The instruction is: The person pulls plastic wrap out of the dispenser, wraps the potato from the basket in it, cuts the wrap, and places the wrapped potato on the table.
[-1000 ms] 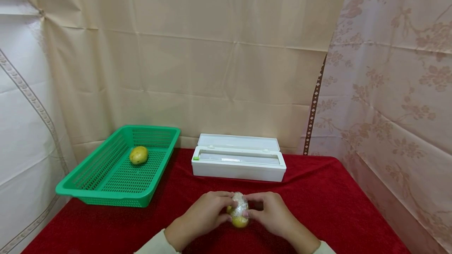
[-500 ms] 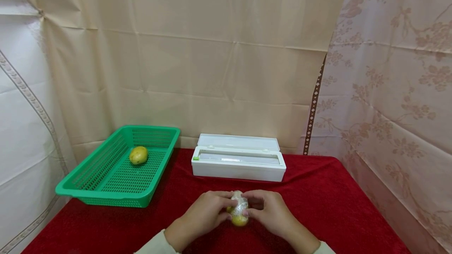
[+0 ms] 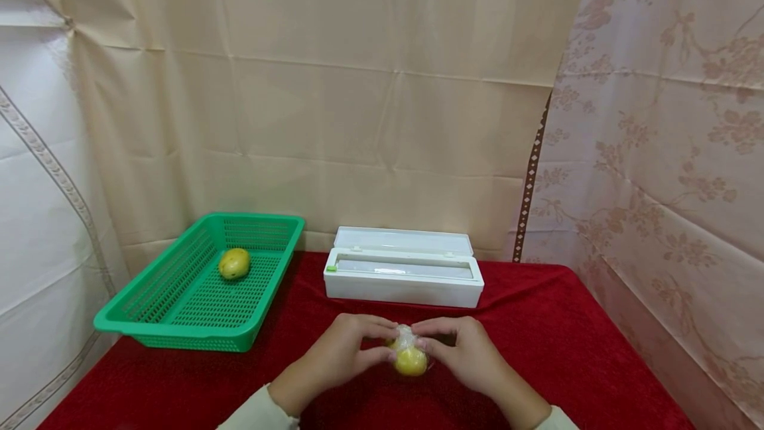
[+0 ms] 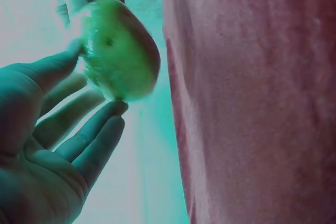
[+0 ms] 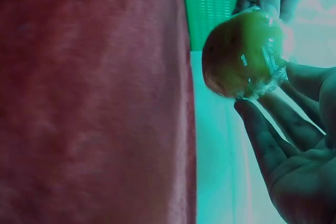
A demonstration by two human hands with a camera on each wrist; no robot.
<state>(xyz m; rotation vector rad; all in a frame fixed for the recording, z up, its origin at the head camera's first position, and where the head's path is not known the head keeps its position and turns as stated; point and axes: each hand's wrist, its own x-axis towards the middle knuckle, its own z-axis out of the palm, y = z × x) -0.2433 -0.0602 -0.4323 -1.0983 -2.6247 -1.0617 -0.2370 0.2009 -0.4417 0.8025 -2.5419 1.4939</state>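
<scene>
A yellow mango (image 3: 410,362), partly covered in clear crinkled cling film (image 3: 405,337), is held over the front middle of the table. My left hand (image 3: 349,348) pinches it from the left, thumb nearer me and fingers on the far side. From the right, my right hand (image 3: 464,352) grips it the same way. In the left wrist view the mango (image 4: 123,53) sits at the tips of the left hand's fingers and thumb. Shiny film gathers on the mango (image 5: 231,59) by the right thumb in the right wrist view.
A green slotted basket (image 3: 209,330) stands at the left with another yellow mango (image 3: 235,263) inside. Behind my hands lies a long white cling film box (image 3: 402,289), lid raised. Red cloth (image 3: 567,350) covers the table; curtains hang behind.
The wrapped mango has turned in my hands and risen slightly, showing more bare yellow toward me. Both hands have shifted a little away from me, fingers straighter.
</scene>
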